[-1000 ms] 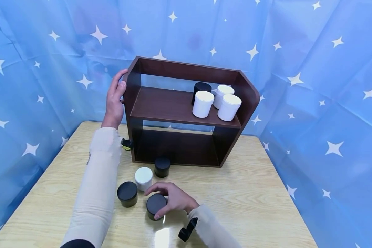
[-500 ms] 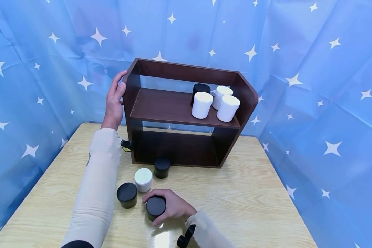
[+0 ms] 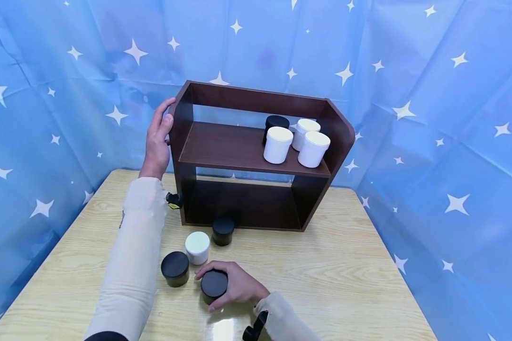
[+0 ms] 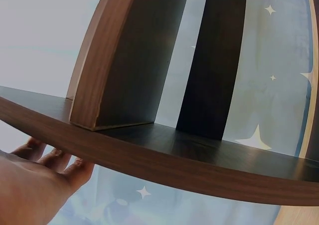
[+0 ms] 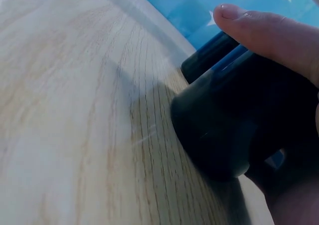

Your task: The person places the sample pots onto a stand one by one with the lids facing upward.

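Observation:
My left hand (image 3: 157, 137) rests with its fingers against the outer face of the left side panel of a dark brown two-tier shelf (image 3: 256, 168); in the left wrist view those fingers (image 4: 77, 172) touch the panel from outside. Low over the table, my right hand (image 3: 241, 284) curls its thumb and fingers round a round black lidded jar (image 3: 214, 284), which stands upright. The right wrist view shows the thumb (image 5: 269, 33) along the side of that jar (image 5: 214, 120). Beside it stand another black jar (image 3: 175, 269), a white jar (image 3: 197, 247) and a smaller black jar (image 3: 223, 231).
On the shelf's upper tier, to the right, are three white jars, the front-left one (image 3: 278, 145) among them, and a black jar (image 3: 276, 122) behind. The wooden table (image 3: 345, 274) meets a blue star-patterned curtain (image 3: 409, 85) at the back and sides.
My right hand has moved slightly toward the near edge and settled its thumb and fingers round the black jar. My left hand keeps its place on the shelf.

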{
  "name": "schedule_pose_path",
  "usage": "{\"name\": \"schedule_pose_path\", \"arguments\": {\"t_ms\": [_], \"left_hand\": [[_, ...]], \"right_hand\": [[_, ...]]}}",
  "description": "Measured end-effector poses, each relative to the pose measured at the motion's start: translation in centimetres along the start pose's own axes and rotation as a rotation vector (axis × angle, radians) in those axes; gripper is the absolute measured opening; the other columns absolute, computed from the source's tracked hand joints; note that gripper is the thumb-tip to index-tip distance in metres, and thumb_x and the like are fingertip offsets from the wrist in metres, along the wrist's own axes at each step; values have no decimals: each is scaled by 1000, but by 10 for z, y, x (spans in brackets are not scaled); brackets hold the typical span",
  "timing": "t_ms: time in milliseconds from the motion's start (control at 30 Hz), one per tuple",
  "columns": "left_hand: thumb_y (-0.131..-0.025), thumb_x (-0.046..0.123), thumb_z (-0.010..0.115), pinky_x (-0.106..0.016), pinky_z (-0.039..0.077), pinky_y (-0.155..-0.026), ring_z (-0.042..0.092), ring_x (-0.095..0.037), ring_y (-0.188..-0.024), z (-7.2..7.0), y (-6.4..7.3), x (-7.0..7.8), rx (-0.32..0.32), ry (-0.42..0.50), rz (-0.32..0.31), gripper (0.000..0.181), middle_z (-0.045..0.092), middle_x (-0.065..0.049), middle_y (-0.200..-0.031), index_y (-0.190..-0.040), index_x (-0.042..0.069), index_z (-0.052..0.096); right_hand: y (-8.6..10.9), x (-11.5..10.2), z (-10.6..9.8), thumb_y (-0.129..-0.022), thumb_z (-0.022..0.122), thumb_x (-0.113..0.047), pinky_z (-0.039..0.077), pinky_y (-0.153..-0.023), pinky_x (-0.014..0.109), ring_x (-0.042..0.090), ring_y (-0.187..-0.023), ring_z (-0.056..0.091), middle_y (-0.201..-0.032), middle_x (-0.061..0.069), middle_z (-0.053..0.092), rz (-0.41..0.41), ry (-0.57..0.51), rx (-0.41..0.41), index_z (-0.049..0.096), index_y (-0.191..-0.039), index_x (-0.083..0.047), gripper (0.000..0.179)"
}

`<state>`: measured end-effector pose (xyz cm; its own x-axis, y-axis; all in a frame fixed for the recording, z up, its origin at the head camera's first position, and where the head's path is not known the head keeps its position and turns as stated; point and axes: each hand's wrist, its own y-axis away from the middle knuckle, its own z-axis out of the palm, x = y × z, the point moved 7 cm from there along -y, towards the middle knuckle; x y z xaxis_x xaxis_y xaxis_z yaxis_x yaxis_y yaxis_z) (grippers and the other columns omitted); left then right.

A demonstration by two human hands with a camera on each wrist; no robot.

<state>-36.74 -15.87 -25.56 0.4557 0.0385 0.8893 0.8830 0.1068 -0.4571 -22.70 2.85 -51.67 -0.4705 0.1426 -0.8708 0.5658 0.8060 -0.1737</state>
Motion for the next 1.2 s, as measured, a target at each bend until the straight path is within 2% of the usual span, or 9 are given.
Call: {"name": "schedule_pose_path", "arguments": {"t_ms": [400, 667, 833, 1000, 1200], "left_hand": [[-104, 42, 36, -63, 25, -116, 33, -23, -143, -2, 2, -2, 8, 1, -2, 47, 34, 0, -160, -151, 36, 42], [-104, 41, 36, -63, 26, -115, 34, -23, -141, 0, 0, 0, 2, 6, 7, 47, 35, -1, -159, -151, 34, 42], [-105, 40, 36, -63, 27, -115, 34, -23, -141, 0, 0, 0, 3, 5, 12, 48, 34, -1, -159, -151, 33, 42], [-105, 40, 36, -63, 27, -115, 34, -23, -141, -1, 0, 2, 4, 3, 19, 48, 34, -1, -159, -152, 32, 42], [-105, 40, 35, -63, 27, -115, 34, -23, -141, -1, 1, 1, 3, 3, 12, 48, 34, -1, -159, -152, 33, 41]], "right_hand": [[2, 1, -6, -65, 95, -14, 42, -111, 26, 5, -123, 60, -130, -2, 67, 20, -14, 23, 61, -131, -19, 75], [5, 2, -16, -63, 95, -10, 42, -110, 25, 7, -122, 61, -129, -2, 68, 60, -72, 46, 62, -130, -17, 75], [6, 0, -24, -63, 95, -10, 42, -111, 27, 7, -122, 61, -129, 0, 68, 52, -40, 65, 62, -130, -16, 75], [5, -4, -33, -63, 95, -8, 40, -112, 28, 8, -122, 60, -129, 0, 68, 90, -59, 87, 63, -130, -16, 75], [6, -9, -45, -63, 94, -9, 40, -110, 29, 9, -120, 61, -129, -3, 67, 108, -33, 129, 63, -129, -20, 73]]}}
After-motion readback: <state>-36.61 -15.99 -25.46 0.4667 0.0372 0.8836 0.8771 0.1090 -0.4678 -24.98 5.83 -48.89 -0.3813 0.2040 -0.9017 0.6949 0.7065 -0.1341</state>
